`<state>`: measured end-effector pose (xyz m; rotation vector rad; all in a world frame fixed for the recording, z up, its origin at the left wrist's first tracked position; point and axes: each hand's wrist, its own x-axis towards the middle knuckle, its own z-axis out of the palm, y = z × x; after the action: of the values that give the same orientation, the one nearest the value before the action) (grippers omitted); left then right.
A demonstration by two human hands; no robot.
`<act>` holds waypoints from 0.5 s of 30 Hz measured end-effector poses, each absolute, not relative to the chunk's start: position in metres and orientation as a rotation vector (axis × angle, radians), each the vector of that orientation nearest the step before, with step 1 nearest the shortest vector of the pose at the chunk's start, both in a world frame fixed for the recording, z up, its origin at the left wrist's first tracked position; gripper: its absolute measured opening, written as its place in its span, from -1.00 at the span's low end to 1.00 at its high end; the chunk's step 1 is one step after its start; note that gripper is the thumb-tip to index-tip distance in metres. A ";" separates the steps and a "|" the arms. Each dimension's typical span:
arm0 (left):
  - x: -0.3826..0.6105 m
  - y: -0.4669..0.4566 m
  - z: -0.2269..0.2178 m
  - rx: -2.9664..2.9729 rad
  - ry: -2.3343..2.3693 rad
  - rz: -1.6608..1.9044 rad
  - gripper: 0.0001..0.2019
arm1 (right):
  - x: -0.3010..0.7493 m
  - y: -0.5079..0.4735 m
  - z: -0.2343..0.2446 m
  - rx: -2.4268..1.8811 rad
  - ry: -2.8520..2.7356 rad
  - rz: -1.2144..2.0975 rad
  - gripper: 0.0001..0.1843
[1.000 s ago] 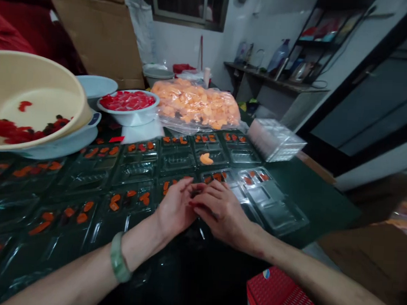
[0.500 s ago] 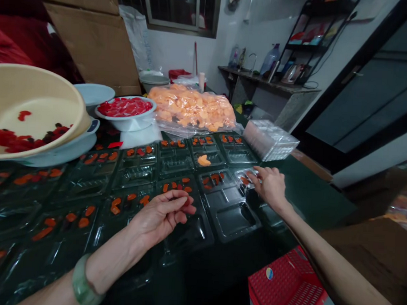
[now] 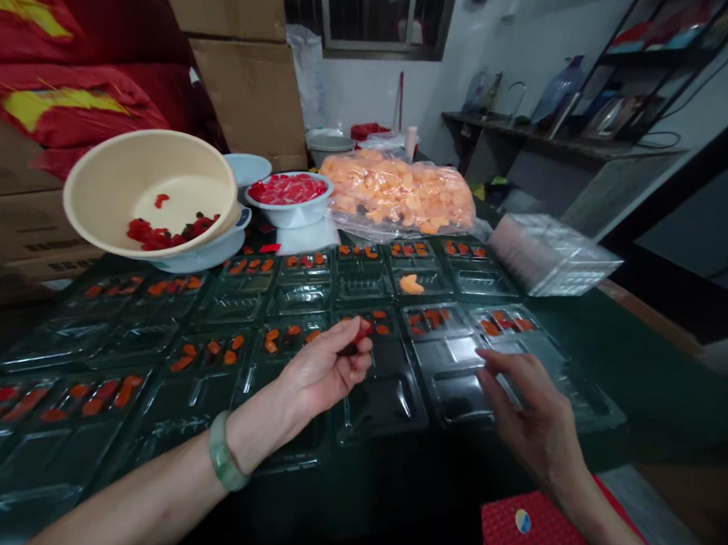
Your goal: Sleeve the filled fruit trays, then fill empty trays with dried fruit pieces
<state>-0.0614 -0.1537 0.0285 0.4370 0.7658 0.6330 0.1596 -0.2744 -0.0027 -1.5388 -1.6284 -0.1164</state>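
Observation:
My left hand, with a green bangle at its wrist, is closed above the trays. Dark red pieces show between its thumb and fingers. My right hand hovers over the rightmost near tray, thumb and forefinger apart, with nothing visible between them. Below its fingertips lies that clear plastic tray, whose far compartment contains several orange-red pieces. Beside it, another clear tray has similar pieces in its far compartment.
Rows of similar trays cover the dark green table. A cream basin with red pieces stands left, near a bowl of red packets. Behind are a bag of orange pieces and stacked clear trays. A red basket sits below right.
The view has turned left. My right hand has drawn back toward me from the far compartment of the right tray, where the pieces now show uncovered. My left hand stays closed.

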 end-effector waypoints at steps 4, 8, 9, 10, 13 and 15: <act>-0.061 -0.154 0.031 0.397 0.757 0.700 -0.79 | 0.129 -0.277 0.002 -1.438 -1.664 -0.024 -0.74; -0.059 -0.158 0.036 0.288 0.700 0.705 -0.67 | 0.097 -0.266 0.006 -1.386 -1.670 -0.037 -0.77; -0.058 -0.160 0.037 0.268 0.685 0.700 -0.66 | 0.089 -0.262 0.008 -1.380 -1.676 -0.055 -0.80; -0.058 -0.161 0.038 0.252 0.671 0.695 -0.64 | 0.081 -0.257 0.009 -1.380 -1.687 -0.074 -0.83; -0.059 -0.166 0.039 0.238 0.660 0.683 -0.63 | 0.060 -0.244 0.011 -1.419 -1.752 -0.109 -0.88; -0.061 -0.168 0.039 0.261 0.672 0.676 -0.62 | 0.050 -0.236 0.011 -1.457 -1.784 -0.108 -0.87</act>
<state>-0.0612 -0.1682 0.0389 0.2610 0.6718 0.6761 0.0504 -0.2362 0.0105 -1.4573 -1.7838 -0.1084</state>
